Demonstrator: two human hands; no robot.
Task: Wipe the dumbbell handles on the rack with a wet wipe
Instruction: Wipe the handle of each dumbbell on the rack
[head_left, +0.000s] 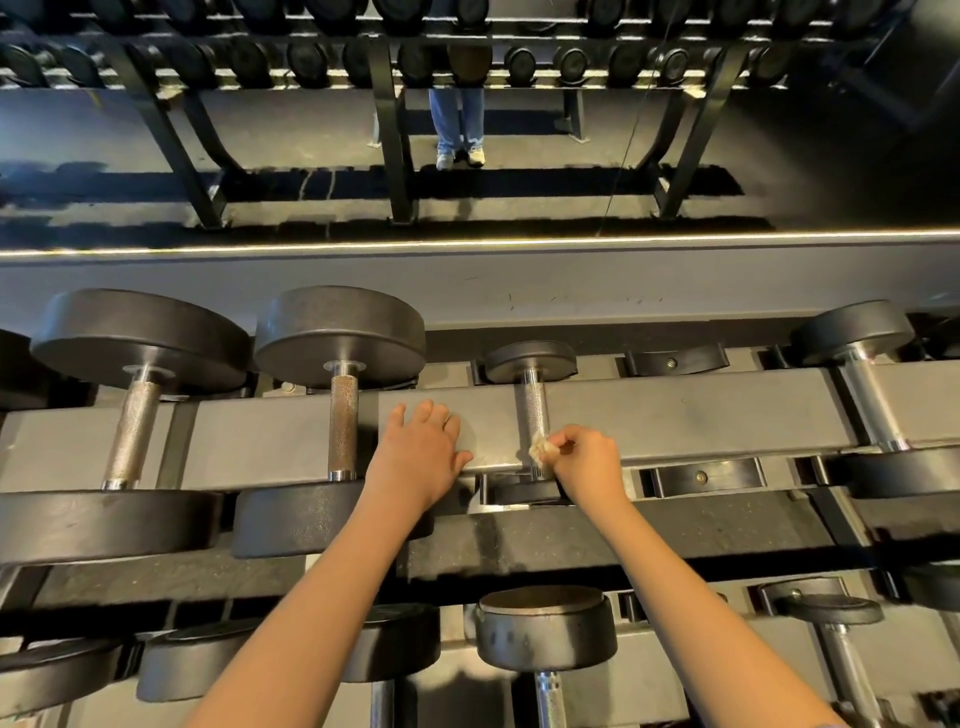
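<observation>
Where wipe (540, 448) touches handle (534, 405), far length lies open.

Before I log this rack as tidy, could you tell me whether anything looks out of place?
One slot stands vacant: the empty cradles right of the small dumbbell, whose handle the right hand holds the wet wipe against. Faint scratches mark the ledge behind.
</observation>
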